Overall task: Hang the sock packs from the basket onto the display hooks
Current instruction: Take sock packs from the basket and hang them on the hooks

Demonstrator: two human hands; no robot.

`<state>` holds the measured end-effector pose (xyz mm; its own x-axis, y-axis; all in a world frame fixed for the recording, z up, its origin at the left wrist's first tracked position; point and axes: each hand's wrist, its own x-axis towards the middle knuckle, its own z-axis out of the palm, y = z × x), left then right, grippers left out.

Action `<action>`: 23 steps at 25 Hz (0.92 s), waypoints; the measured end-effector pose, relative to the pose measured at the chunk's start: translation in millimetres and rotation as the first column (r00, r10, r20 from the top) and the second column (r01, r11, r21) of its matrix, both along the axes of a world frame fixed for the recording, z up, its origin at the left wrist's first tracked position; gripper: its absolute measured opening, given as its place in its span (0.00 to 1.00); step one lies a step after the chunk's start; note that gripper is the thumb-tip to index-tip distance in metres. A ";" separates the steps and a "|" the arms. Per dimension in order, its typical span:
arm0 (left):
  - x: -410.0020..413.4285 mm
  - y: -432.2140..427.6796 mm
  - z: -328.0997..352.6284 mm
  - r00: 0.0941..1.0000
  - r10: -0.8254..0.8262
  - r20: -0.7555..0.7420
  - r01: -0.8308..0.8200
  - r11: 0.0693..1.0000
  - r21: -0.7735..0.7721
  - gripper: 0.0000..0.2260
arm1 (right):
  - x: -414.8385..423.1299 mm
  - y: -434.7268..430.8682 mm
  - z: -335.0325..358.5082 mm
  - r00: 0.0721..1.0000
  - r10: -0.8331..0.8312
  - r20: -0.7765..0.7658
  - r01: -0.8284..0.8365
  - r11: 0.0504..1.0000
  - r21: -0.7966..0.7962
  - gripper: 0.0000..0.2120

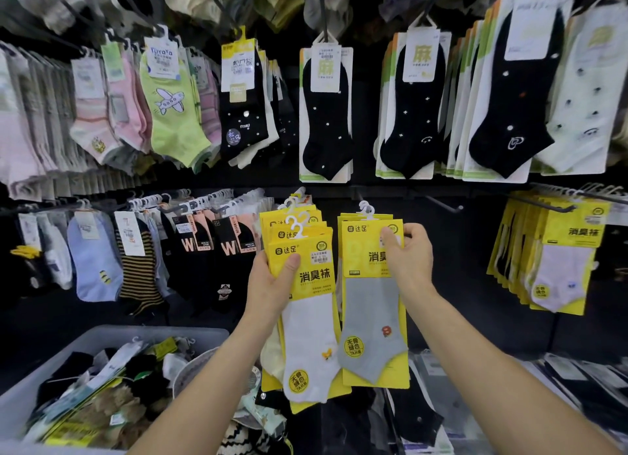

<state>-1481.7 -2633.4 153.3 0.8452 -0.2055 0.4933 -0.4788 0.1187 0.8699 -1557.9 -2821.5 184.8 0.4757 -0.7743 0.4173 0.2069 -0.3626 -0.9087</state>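
My left hand (272,281) grips a fanned stack of yellow sock packs (307,318), the front one showing a white sock; their white hangers stick up at the top. My right hand (407,254) pinches the upper right corner of a yellow pack with a grey sock (372,322), which hangs by its white hanger (367,209) in the lower row. A bare black display hook (443,203) juts out just to the right of it. The grey plastic basket (112,332) at lower left holds several loose sock packs.
Rows of hanging sock packs cover the black wall above and to both sides. More yellow packs (557,250) hang on a hook at the right. A white round object and more socks lie below my arms, beside the basket.
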 end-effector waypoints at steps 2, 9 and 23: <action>-0.9 3.2 -0.8 1.000 -0.011 -0.008 0.011 1.000 0.001 0.09 | 5.3 -3.0 -1.7 1.000 -0.010 -0.021 0.010 1.000 -0.005 0.07; -6.3 4.4 3.1 1.000 0.004 0.002 -0.004 1.000 0.004 0.09 | 17.7 -19.9 4.2 0.982 -0.064 -0.179 0.051 0.996 -0.079 0.10; -22.0 -37.0 5.5 0.977 -0.206 -0.053 0.200 0.974 -0.106 0.25 | -16.6 18.5 -5.8 0.971 0.240 0.009 -0.239 0.969 -0.070 0.06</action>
<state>-1503.7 -2670.4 158.8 0.8210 -0.3281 0.4671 -0.3805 0.2954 0.8763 -1574.5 -2803.0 179.0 0.6359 -0.6088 0.4744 0.3104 -0.3610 -0.8794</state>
